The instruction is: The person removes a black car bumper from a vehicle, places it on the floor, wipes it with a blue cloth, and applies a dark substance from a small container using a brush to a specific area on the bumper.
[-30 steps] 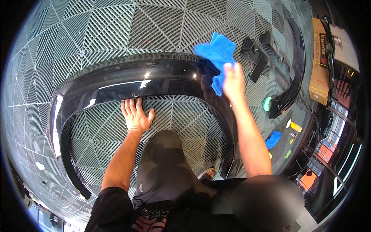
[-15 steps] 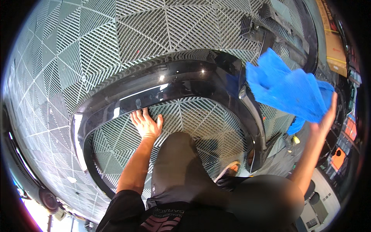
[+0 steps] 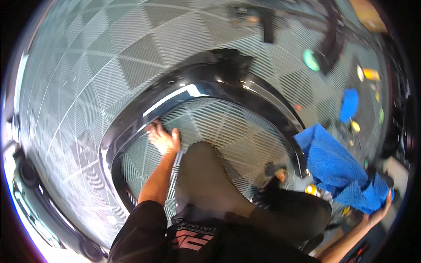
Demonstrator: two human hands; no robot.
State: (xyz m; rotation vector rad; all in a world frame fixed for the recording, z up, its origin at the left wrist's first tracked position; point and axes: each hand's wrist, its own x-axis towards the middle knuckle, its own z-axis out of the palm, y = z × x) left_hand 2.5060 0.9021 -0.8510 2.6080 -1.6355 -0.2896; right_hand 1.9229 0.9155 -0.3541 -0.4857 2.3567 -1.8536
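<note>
A glossy black curved car panel (image 3: 210, 87), shaped like a wheel-arch trim, lies in an arc on the floor around my bent knee. My left hand (image 3: 163, 139) is at its inner edge on the left, palm down, fingers spread and slightly blurred; whether the fingertips press on the panel I cannot tell. Off to the right, my right hand (image 3: 380, 209) grips one end of a blue microfiber towel (image 3: 333, 164). The towel hangs bunched and reaches toward the panel's right end. Part of the right hand's fingers is hidden behind the cloth.
Grey slatted floor tiles (image 3: 87, 57) spread all around. To the right lie a second blue cloth (image 3: 349, 105), a yellow item (image 3: 371, 74) and a round green-white object (image 3: 311, 60). Dark parts (image 3: 267, 24) sit at the top; a car (image 3: 39, 201) stands at lower left.
My right hand has moved down and outward with the blue towel, away from the panel. My left hand stays by the panel's inner edge. The whole view has turned, bringing more floor items into sight.
</note>
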